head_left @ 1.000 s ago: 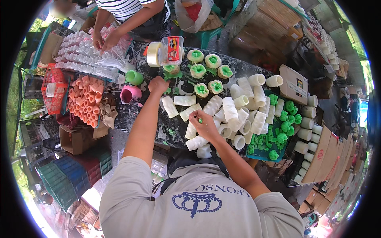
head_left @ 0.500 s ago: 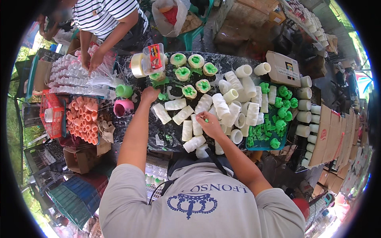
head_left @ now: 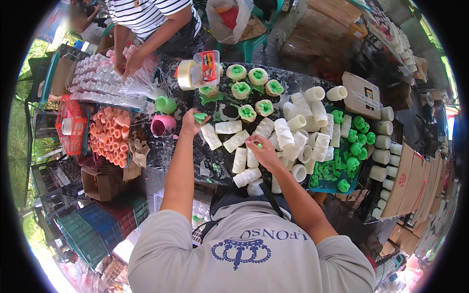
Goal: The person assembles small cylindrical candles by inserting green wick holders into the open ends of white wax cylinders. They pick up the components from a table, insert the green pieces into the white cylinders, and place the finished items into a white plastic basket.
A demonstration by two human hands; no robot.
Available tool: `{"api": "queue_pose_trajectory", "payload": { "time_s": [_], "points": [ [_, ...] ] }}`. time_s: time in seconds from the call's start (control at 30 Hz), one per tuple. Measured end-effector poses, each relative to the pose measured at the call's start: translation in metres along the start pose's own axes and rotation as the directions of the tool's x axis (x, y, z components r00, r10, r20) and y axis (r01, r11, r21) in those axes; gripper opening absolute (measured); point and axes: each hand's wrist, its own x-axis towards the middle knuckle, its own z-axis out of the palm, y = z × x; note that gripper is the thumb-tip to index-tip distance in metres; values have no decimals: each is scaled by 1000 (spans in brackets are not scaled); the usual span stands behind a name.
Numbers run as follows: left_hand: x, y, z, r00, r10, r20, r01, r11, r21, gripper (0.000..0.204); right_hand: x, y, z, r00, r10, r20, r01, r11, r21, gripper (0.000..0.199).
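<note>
My left hand (head_left: 190, 123) is closed on a flat green wax-like piece (head_left: 200, 116) over the dark table, near the round moulds. My right hand (head_left: 264, 154) pinches a small green scrap (head_left: 260, 146) above the white knobbly cylinders (head_left: 240, 160). Several pale round moulds (head_left: 240, 90) with green filling stand beyond my hands. Between my hands lie more of the white cylinders (head_left: 228, 127), some flat, others leaning in a heap toward the right.
To the right, a teal tray (head_left: 322, 189) carries green flower-like shapes (head_left: 362, 138) and scraps. A pink cup (head_left: 162, 126) and green cup (head_left: 165, 104) stand left, by orange cups (head_left: 108, 136). Across the table, a person in a striped shirt (head_left: 146, 14) handles white strands. Tape (head_left: 185, 75) sits near the far edge.
My left hand has taken up the green piece that lay beside it on the table. My right hand stays over the white cylinders with its scrap. The whole view has shifted slightly.
</note>
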Motion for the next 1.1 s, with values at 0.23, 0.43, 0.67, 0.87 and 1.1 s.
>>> {"api": "queue_pose_trajectory", "payload": {
  "time_s": [0.23, 0.43, 0.67, 0.87, 1.1],
  "points": [
    [35, 4, 19, 966, 258, -28, -207, 829, 520, 22, 4, -10, 40, 992, -111, 52, 112, 994, -13, 25],
    [45, 6, 43, 838, 545, 38, -158, 175, 972, 51, -26, 13, 27, 994, -106, 38, 108, 993, -49, 25],
    [9, 2, 80, 650, 739, 181, -324, 54, 945, 89, -67, 34, -10, 996, 41, -75, -46, 997, -67, 25],
    [19, 5, 95, 647, 754, 117, -359, 166, 918, 97, -68, 32, -23, 976, 175, -129, -171, 985, 37, 27],
    [20, -3, 107, 664, 745, -66, -279, 329, 902, 87, -55, 37, -20, 985, 58, -164, -63, 998, -21, 29]
  ]
}}
